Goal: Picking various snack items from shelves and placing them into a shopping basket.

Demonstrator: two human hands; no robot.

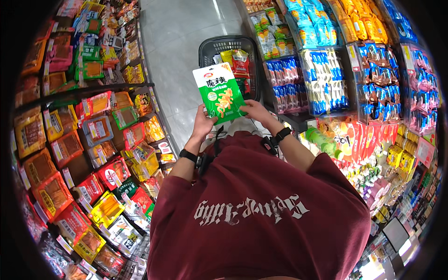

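Note:
A green and white snack bag (221,93) is held up between both hands, its printed front facing the camera. My left hand (203,121) pinches the bag's lower left corner. On the opposite lower edge, my right hand (257,111) grips it between thumb and fingers. Behind the bag, a black plastic shopping basket (228,40) stands on the floor, partly hidden by it. Inside the basket lie a red snack packet (240,64), a yellow packet (226,56) and other packets that are only partly visible.
Shelves of packaged snacks (93,131) line the left side of the grey tiled floor (175,42). Along the right stand clear bins of wrapped snacks (323,82), with a green bottle (320,140) and red bags (364,140) nearer me.

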